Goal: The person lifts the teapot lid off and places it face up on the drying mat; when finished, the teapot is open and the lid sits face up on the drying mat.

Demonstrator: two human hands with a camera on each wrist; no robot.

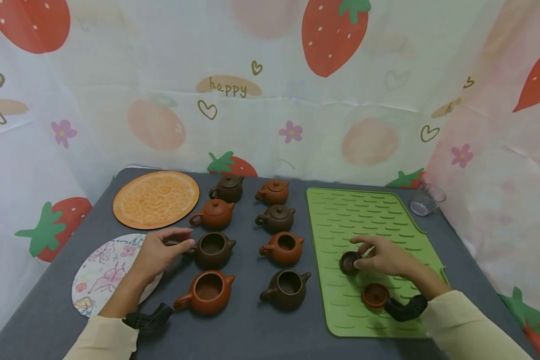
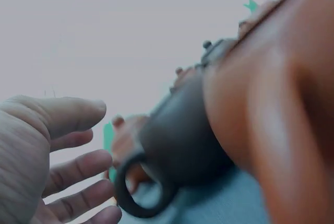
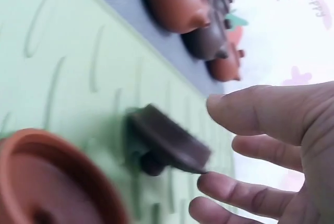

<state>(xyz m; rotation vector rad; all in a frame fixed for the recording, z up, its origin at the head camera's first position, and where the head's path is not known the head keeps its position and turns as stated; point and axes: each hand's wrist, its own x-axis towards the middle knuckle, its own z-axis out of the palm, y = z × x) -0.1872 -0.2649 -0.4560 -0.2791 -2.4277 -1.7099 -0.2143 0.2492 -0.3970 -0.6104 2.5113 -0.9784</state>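
- Reaching beside the dark lid (image 1: 348, 264), the right hand (image 1: 384, 256) has thumb and fingers apart; whether a fingertip touches the rim, one cannot tell.
- This lid is on the green mat (image 1: 335, 305), knob underneath, near the reddish lid (image 1: 374, 296).
- Probably it is light, stiff and easy to chip; the rim seems the best place for holding.
- The left hand (image 1: 162, 252), fingers spread, is just beside a dark pot's handle (image 2: 123, 193).
- Counted: four dark pots (image 1: 212, 262), four reddish pots (image 1: 209, 306), two visible lids, one glass (image 1: 424, 204).
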